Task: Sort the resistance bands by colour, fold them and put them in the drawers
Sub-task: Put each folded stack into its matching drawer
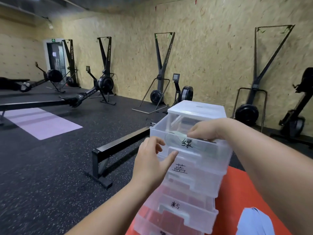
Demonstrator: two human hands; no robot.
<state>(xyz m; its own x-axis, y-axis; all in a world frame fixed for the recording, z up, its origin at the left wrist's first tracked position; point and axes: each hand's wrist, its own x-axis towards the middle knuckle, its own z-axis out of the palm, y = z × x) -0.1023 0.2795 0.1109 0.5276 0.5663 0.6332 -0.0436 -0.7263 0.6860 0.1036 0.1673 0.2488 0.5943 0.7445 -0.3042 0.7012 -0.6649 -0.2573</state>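
Right hand (205, 131) grips top drawer (220, 154), black rail (122, 144) at left.

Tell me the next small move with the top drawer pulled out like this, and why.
Probably slide the top drawer shut with the left grip, whose fingers touch its front. The drawer, marked 绿, stands pulled out with a green band lying inside, so this colour looks stowed. The right grip sits over the front rim and should lift clear first.

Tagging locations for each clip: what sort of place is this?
Most likely a gym: rowing machines on speckled rubber flooring, tall ski machines against the chipboard wall, and a purple exercise mat.
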